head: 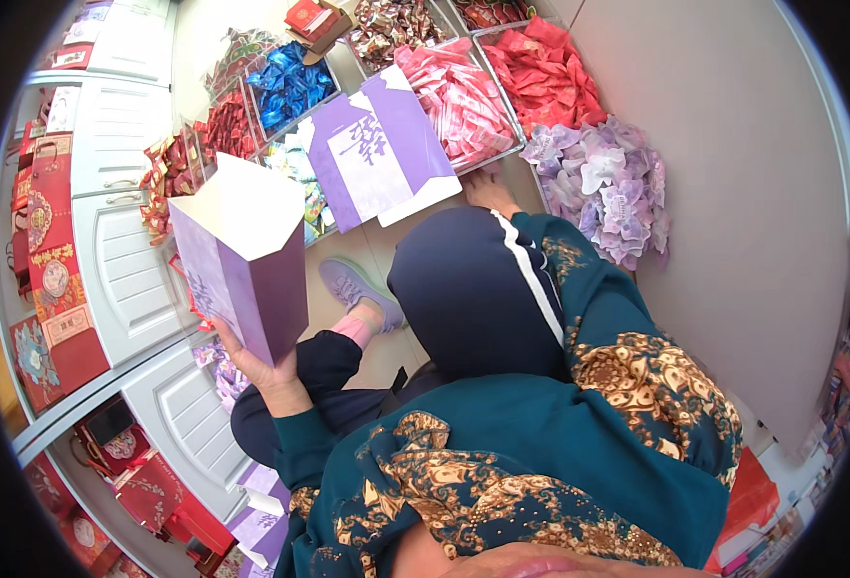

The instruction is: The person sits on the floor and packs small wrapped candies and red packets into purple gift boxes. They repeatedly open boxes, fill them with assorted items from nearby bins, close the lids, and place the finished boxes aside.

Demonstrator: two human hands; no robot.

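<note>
My left hand [266, 376] holds a purple and white cardboard gift box [269, 289] from below, its white top flaps standing up. Low between the bins, my right hand [490, 191] reaches to the near edge of a clear bin of pink-wrapped sweets [457, 101]. Its fingertips are partly hidden there, and I cannot tell whether they grip anything. Just left of that hand, a flattened purple box [381, 148] lies across the bins. Lilac butterfly-shaped packets [606, 184] are heaped to the right of my right hand.
Further bins hold blue-wrapped sweets [291, 87], red packets [544, 76] and brown-wrapped sweets [396, 29]. A small brown carton [327, 36] rests at the back. White cabinets [132, 267] and shelves of red gift bags [53, 238] line the left. More purple boxes [262, 516] lie behind my left arm.
</note>
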